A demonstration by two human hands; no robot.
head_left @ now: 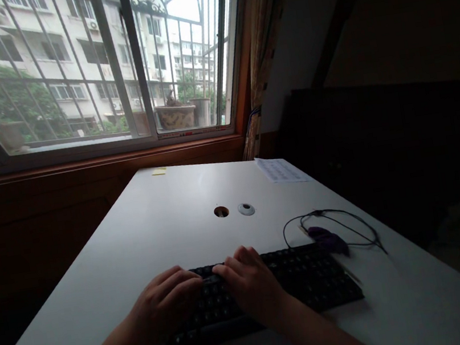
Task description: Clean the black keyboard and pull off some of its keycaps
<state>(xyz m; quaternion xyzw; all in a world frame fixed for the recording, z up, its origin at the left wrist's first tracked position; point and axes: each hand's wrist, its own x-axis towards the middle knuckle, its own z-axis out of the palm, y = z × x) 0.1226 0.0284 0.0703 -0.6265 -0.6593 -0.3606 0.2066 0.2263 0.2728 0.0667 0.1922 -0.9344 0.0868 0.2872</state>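
Note:
A black keyboard (315,278) lies slightly askew on the white desk, partly covered by my hands. My left hand (166,300) rests over its upper left keys, fingers bent and close together, tips pointing right. Just to its right, my right hand (250,282) bends over the upper keys, with its forefinger reaching left and the other fingers curled. The two hands' fingertips nearly meet above the top rows. Both thumbs are mostly hidden, and anything between the fingers is too dark and small to make out.
The white desk (110,271) has a cable hole (221,212) with its round cover (246,209) beside it. A purple item (329,239) and a looped black cable (367,221) lie by the keyboard's right end. Printed paper (282,170) and a yellow note (159,171) lie far back.

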